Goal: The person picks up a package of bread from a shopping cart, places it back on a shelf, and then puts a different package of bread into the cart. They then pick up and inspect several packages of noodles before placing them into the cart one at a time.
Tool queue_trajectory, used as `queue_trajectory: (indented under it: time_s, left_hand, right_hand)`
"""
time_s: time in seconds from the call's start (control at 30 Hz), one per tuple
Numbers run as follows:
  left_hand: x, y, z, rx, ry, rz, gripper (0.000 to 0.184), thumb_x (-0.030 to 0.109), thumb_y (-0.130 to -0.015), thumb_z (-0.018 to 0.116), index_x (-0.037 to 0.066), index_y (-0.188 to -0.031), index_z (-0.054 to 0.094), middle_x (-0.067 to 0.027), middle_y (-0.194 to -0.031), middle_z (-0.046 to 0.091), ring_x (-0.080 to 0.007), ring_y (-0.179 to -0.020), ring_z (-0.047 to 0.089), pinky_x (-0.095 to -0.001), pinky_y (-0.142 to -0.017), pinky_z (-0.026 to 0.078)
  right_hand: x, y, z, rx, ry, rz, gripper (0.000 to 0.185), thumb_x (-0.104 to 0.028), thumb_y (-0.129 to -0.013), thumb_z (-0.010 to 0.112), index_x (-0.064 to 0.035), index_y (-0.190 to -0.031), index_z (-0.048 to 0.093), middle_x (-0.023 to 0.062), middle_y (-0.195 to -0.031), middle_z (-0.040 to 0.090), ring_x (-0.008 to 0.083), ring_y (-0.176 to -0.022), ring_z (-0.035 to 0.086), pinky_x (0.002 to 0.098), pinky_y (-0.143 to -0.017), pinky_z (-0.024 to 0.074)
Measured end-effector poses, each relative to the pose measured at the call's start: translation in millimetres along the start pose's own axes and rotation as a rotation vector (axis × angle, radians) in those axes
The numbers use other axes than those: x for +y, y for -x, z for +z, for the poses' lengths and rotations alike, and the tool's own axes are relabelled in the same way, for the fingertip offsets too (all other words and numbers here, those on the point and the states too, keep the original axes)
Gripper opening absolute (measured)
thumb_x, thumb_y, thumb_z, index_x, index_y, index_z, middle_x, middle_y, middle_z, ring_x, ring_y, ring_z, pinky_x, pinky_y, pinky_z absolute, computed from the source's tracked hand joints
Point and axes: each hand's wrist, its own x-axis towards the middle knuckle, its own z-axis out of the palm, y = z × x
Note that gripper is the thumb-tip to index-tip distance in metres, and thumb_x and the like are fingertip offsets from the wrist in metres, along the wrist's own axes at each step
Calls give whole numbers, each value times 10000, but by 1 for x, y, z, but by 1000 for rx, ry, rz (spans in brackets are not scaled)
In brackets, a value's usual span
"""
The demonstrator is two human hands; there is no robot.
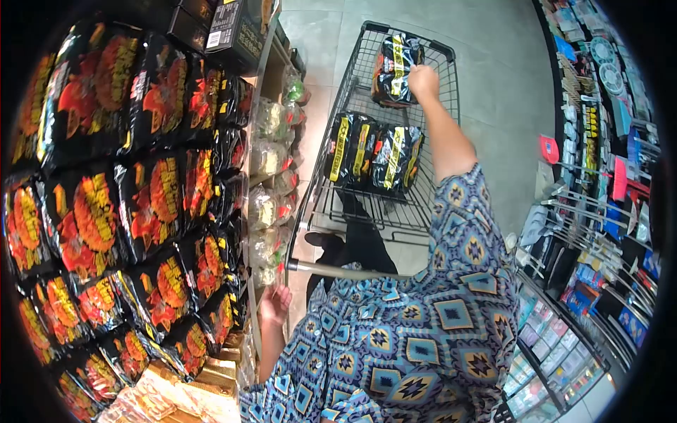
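Observation:
My right hand (423,83) reaches into the far end of a wire shopping cart (451,56). Its fingers are closed on the side of a black food packet (395,67) with a yellow printed strip, which stands in the cart's far part. Nearer to me in the cart are more such black packets (350,149), with another packet (398,156) beside them. My left hand (275,307) is low beside the shelf edge, left of the cart handle (345,270). It holds nothing, and its fingers are loosely apart.
Stacked black packets with red and orange print (88,211) fill the shelf on the left. Clear bags (268,162) hang along the shelf end. Gold packets (169,395) lie at the lower left. Hanging goods on a rack (599,190) line the right side of the aisle.

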Motion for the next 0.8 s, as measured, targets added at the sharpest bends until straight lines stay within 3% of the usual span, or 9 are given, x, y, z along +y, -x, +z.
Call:
queue_trajectory:
  time_s: [0.23,0.3,0.4,0.47,0.6,0.8]
  left_hand:
    - [-19,52,-2,95,-223,58,329,412,-994,463,117,-1094,567,-75,-978,652,-240,-894,637,-385,-823,510]
    - [-23,52,-2,63,-253,50,371,433,-987,472,104,-1141,544,-93,-1025,647,-254,-926,637,-385,-827,508]
    - [-35,70,3,49,-345,84,496,433,-974,506,65,-1303,463,-138,-1136,614,-281,-987,627,-393,-845,505]
    - [-37,71,6,76,-361,90,508,421,-968,520,56,-1316,459,-150,-1146,612,-284,-991,627,-397,-852,504]
    - [-39,82,12,109,-402,86,506,377,-958,549,27,-1314,471,-176,-1163,609,-284,-1002,626,-398,-859,506]
    - [-34,53,-2,73,-460,116,494,355,-956,540,1,-1295,478,-167,-1119,630,-267,-939,647,-374,-809,527]
  right_hand:
    - [-4,24,83,-101,-30,93,358,-333,-929,537,-31,-921,729,224,-971,689,397,-958,652,468,-863,511]
    - [-7,27,99,-153,-23,153,356,-365,-934,518,-82,-974,729,193,-1022,687,395,-1000,638,473,-877,499]
    - [-10,35,113,-217,-68,185,379,-378,-943,501,-74,-990,722,199,-1058,677,405,-1029,622,478,-907,484]
    - [-9,42,125,-319,-100,202,398,-383,-945,481,-64,-1014,708,226,-1112,651,406,-1090,596,462,-946,468]
    - [5,44,125,-490,49,58,373,-340,-876,532,-78,-1089,689,213,-1159,644,393,-1085,609,454,-954,473]
    - [35,31,121,-410,-51,-5,336,-298,-843,575,-54,-1037,701,226,-1081,664,388,-1037,627,430,-922,486]
